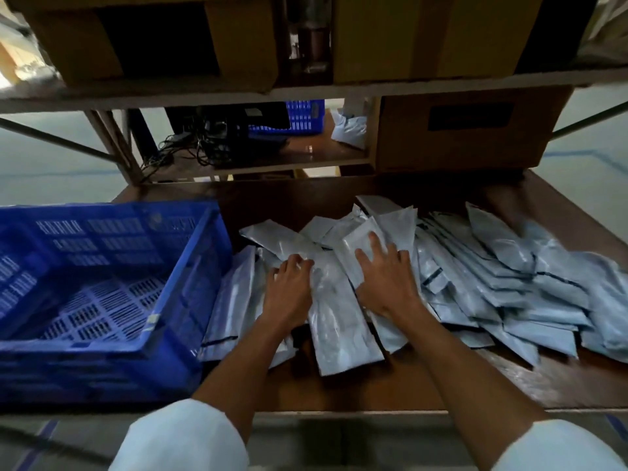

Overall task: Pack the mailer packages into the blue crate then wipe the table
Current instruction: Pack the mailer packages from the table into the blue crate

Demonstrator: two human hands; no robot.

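Several long grey mailer packages (503,287) lie in a loose pile across the middle and right of the brown table (390,385). An empty blue crate (190,266) with a slotted floor stands on the table's left side. My left hand (289,290) rests on the pile's left part, fingers curled over the edge of one long mailer (339,328) that points toward me. My right hand (387,280) lies flat on the mailers just right of it, fingers spread. Whether either hand has a firm grip on a mailer is unclear.
A shelf rack rises behind the table with cardboard boxes (458,130) on it. On a lower shelf sit a tangle of black cables (210,144), a second blue crate (299,117) and a grey bag (346,127). The table's front edge runs just below my forearms.
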